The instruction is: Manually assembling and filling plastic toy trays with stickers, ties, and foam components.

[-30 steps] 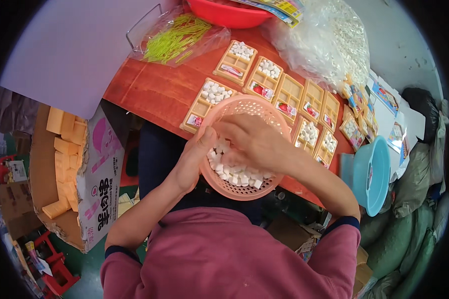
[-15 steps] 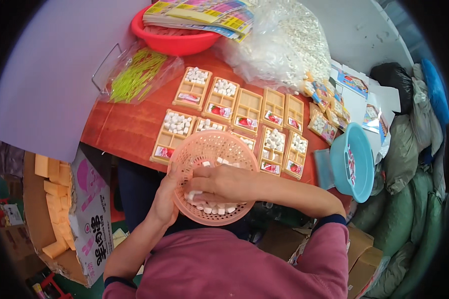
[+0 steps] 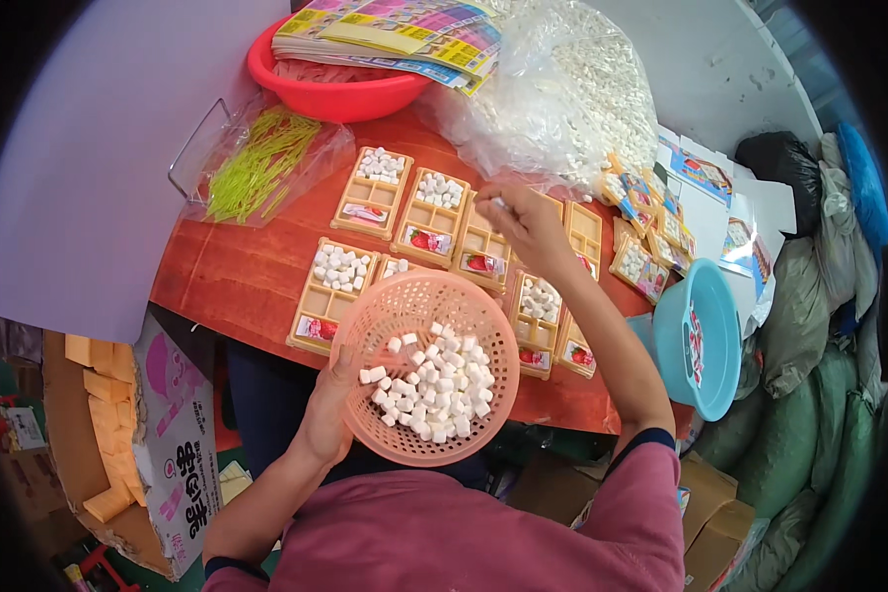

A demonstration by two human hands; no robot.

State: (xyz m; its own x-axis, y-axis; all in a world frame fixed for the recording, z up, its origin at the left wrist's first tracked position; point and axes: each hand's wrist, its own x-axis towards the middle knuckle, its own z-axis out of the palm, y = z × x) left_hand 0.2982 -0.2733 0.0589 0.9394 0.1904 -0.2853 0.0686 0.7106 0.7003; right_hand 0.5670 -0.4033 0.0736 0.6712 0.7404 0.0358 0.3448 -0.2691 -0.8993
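My left hand (image 3: 333,403) grips the near left rim of a round pink mesh basket (image 3: 365,340) that holds several small white candy pieces (image 3: 436,387). It sits at the near edge of a red table (image 3: 235,272). My right hand (image 3: 525,225) reaches forward over a row of yellow compartment trays (image 3: 337,286), its fingers pinched on a few white pieces above an unfilled tray (image 3: 483,249). Several trays hold white pieces and a small strawberry-picture packet.
A clear bag of white pieces (image 3: 562,94) lies at the back. A red bowl (image 3: 326,97) carries colourful printed sheets. A clear bag of green sticks (image 3: 257,166) is at the left, a blue basin (image 3: 705,340) at the right, a cardboard box (image 3: 133,444) lower left.
My right hand left the basket and moved forward to the trays with white pieces. My left hand stayed on the basket rim. The view tilted so more of the table's back shows.
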